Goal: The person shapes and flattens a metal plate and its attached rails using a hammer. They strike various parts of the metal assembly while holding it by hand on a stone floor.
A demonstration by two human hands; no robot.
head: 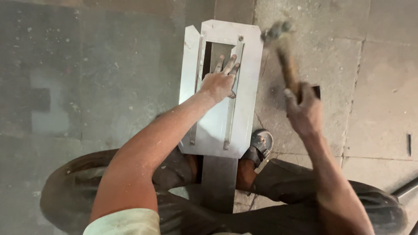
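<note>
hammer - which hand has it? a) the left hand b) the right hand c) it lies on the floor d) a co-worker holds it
b: the right hand grips the wooden handle of the hammer, raised and blurred above the stone floor, while the left hand presses flat on the sheet-metal piece.

Left hand [220,82] presses flat on a sheet-metal plate [250,78] on the concrete floor [109,87]; right hand [305,111], right of the plate, grips a blurred wooden-handled hammer [285,54].
</note>
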